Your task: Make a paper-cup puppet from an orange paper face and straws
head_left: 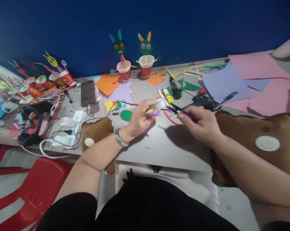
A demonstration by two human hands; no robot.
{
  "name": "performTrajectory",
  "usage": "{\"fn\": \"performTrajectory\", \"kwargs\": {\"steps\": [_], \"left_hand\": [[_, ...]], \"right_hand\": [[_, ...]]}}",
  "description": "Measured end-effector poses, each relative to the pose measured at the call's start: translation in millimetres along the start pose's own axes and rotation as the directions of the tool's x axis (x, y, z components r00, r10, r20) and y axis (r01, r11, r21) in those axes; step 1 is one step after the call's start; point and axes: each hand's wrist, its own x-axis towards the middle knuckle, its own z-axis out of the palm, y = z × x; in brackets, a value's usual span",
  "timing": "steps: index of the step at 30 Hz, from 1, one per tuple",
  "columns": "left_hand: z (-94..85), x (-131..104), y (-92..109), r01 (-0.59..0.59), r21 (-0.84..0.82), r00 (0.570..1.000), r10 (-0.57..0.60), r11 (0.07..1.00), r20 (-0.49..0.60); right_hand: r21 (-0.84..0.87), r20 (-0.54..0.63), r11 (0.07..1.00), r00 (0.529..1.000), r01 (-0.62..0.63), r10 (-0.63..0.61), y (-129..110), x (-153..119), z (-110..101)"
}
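Observation:
My left hand (139,121), with a bangle at its wrist, pinches a small clear, shiny strip (160,105). A purple piece (154,114) and a yellow piece (149,111) also show at its fingers; their kind is hard to make out. In my right hand (203,123) are scissors (186,115) with dark blades pointing left at the clear strip. Whether the blades touch the strip I cannot tell. Beneath and between my hands, a bent red strip (171,118) lies on the table. A green paper oval (126,115) lies beside my left hand.
Behind my hands are a glue stick (168,96) and a black bottle-like object (175,88). Two paper cups (124,71) with green figures stand against the wall. Brown cushions (243,154) overhang the table's front edge. A power strip (74,130) with cables lies left; coloured paper (221,80) right.

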Motion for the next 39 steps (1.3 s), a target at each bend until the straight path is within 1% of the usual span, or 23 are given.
{"fn": "performTrajectory", "kwargs": {"steps": [3,6,8,10,12,17,21,26,29,30,32,34,35,36,39], "left_hand": [[0.6,1,1,-0.001,0.015,1.000,0.001,1.000,-0.009],[1.4,1,1,-0.040,-0.032,0.999,0.039,0.999,-0.013],[1.5,1,1,-0.037,-0.047,0.999,0.037,0.998,-0.006],[1.1,0,2,-0.017,-0.017,1.000,0.017,1.000,0.001],[0.5,0,2,-0.026,0.003,1.000,0.026,1.000,-0.001],[-1.2,2,1,-0.128,-0.036,0.992,0.127,0.991,-0.020],[-3.0,4,0,-0.213,0.019,0.977,0.213,0.977,-0.027],[-5.3,8,0,-0.252,0.058,0.967,0.254,0.966,-0.035],[-4.6,9,3,-0.258,0.036,0.963,0.260,0.965,-0.064],[-3.6,8,5,-0.260,0.022,0.963,0.261,0.965,-0.059],[-0.5,4,10,-0.270,-0.015,0.963,0.270,0.963,0.001],[3.2,-1,14,-0.269,-0.057,0.958,0.273,0.962,0.092],[4.7,-3,16,-0.255,-0.069,0.958,0.262,0.964,0.116],[5.5,-3,17,-0.226,-0.077,0.967,0.234,0.971,0.104],[3.0,-1,14,-0.138,-0.111,0.990,0.139,0.984,0.003]], "right_hand": [[0.009,0.018,1.000,1.000,0.001,-0.002,1,0,0],[0.008,0.010,1.000,1.000,0.004,-0.004,1,-1,-1],[0.000,0.011,1.000,1.000,-0.002,0.002,0,-1,-1],[-0.005,0.021,1.000,1.000,-0.014,0.015,-2,-1,-2],[-0.002,0.032,1.000,0.999,-0.020,0.020,-3,0,-2],[-0.001,0.051,1.000,0.998,-0.024,0.024,-2,-1,-3],[0.011,0.086,0.999,0.996,-0.037,0.036,-1,-2,-7],[0.047,0.108,0.997,0.992,-0.064,0.058,-2,-3,-7],[0.074,0.097,0.994,0.993,-0.075,0.067,-4,-3,-5],[0.080,0.088,0.994,0.993,-0.081,0.074,-5,-3,-5],[0.087,0.075,0.992,0.993,-0.093,0.086,-7,-3,-5],[0.091,0.088,0.991,0.992,-0.100,0.092,-9,-3,-6],[0.092,0.091,0.990,0.991,-0.103,0.095,-10,-3,-7],[0.093,0.087,0.990,0.992,-0.105,0.097,-10,-3,-8],[0.095,0.041,0.989,0.993,-0.113,0.110,-10,-3,-9]]}}
